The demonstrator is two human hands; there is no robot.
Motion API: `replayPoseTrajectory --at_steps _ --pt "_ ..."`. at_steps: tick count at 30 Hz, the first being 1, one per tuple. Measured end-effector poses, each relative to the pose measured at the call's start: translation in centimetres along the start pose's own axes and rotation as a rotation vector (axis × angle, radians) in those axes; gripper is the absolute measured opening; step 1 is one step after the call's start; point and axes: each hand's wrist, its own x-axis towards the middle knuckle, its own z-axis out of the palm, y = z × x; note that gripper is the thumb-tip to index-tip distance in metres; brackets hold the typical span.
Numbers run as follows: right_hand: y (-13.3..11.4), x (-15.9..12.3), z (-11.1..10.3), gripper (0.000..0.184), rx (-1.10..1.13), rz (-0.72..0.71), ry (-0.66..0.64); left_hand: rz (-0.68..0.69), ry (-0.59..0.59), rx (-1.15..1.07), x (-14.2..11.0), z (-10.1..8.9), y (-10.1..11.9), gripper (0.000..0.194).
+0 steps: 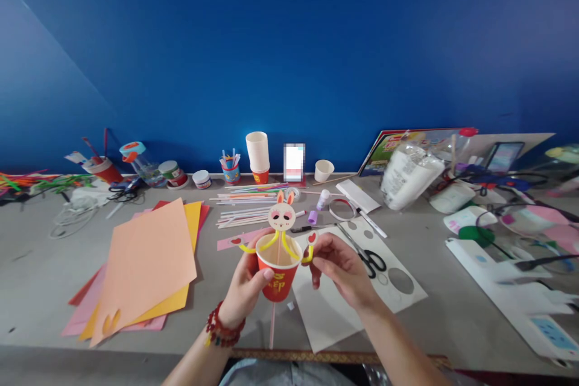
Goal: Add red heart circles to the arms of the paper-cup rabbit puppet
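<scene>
My left hand (248, 280), with bead bracelets at the wrist, is wrapped around a red paper cup (279, 289) with yellow lettering. A paper rabbit face (281, 216) with pink ears rises above the cup's rim. Two yellow bent arms (289, 247) come out of the cup from under the face and hang over opposite sides, each ending in a white paper disc with a red heart (312, 239). A pale straw (272, 325) sticks out below the cup. Fingers of my right hand (337, 265) pinch the right-hand yellow arm just under its heart disc.
Stacked coloured paper (149, 265) lies to the left. On the right are a white sheet with cut-out holes (335, 307), black-handled scissors (374, 262) and a power strip (506, 301). Several straws (244, 214), a glue stick (322, 199) and white cups (257, 154) stand or lie behind.
</scene>
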Motion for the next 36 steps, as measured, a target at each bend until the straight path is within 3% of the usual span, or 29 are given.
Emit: replayPoseTrajectory --at_steps 10,18,22,27,36 --pt "-0.2 0.6 -1.2 0.014 -0.173 -0.009 -0.114 -0.069 -0.049 -0.044 0.2 -0.1 0.2 0.056" --pt "-0.5 0.4 -1.3 0.017 -0.12 0.086 -0.169 -0.072 -0.134 -0.009 0.2 -0.4 0.7 0.061" --pt "-0.1 0.5 -1.0 0.02 -0.003 0.047 -0.143 -0.058 -0.14 -0.04 0.3 -0.4 0.4 0.064" --pt "-0.3 0.7 -0.7 0.02 -0.089 0.088 -0.124 -0.056 -0.187 -0.002 0.2 -0.3 0.3 0.063" --pt "-0.2 0.6 -0.3 0.026 -0.127 0.042 -0.06 -0.095 -0.111 -0.065 0.0 -0.1 -0.1 0.058"
